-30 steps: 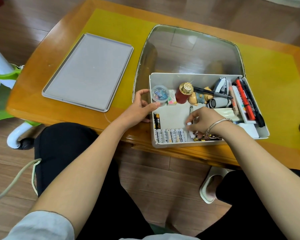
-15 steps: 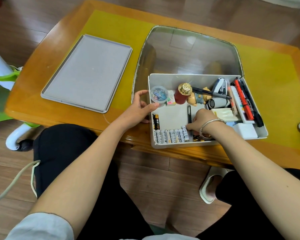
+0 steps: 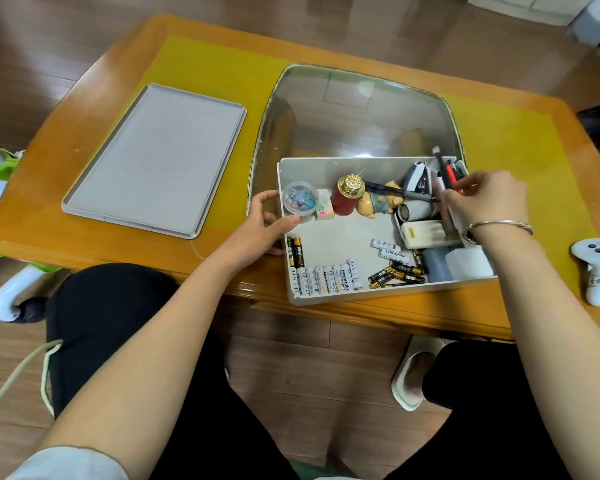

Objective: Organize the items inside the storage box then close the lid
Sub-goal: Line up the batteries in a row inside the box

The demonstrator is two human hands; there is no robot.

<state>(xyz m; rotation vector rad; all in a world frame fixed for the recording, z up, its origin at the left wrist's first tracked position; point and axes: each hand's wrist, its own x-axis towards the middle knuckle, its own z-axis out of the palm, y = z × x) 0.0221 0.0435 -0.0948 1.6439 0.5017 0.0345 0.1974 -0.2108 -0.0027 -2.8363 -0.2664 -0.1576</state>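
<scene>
The white storage box (image 3: 329,164) sits at the table's near edge. Its grey lid (image 3: 156,157) lies flat on the table to the left. My left hand (image 3: 262,225) grips the box's left wall, thumb inside. My right hand (image 3: 482,202) is over the box's right end, fingers closed on a bundle of pens and markers (image 3: 445,181). Inside are a row of white batteries (image 3: 326,277), black-and-gold batteries (image 3: 395,273), a red bottle with a gold cap (image 3: 347,197), a clear tub of clips (image 3: 300,200), a small figurine (image 3: 378,204) and a white case (image 3: 425,233).
The wooden table (image 3: 551,140) has yellow panels and a glass centre (image 3: 354,105) behind the box. A white game controller (image 3: 596,270) lies at the right edge. My knees are under the near edge. A green-and-white object (image 3: 0,174) stands at the left.
My right hand left the batteries at the box's front and moved up to the right end, where it closed on the pens. Loose batteries it covered now show. My left hand stayed on the wall.
</scene>
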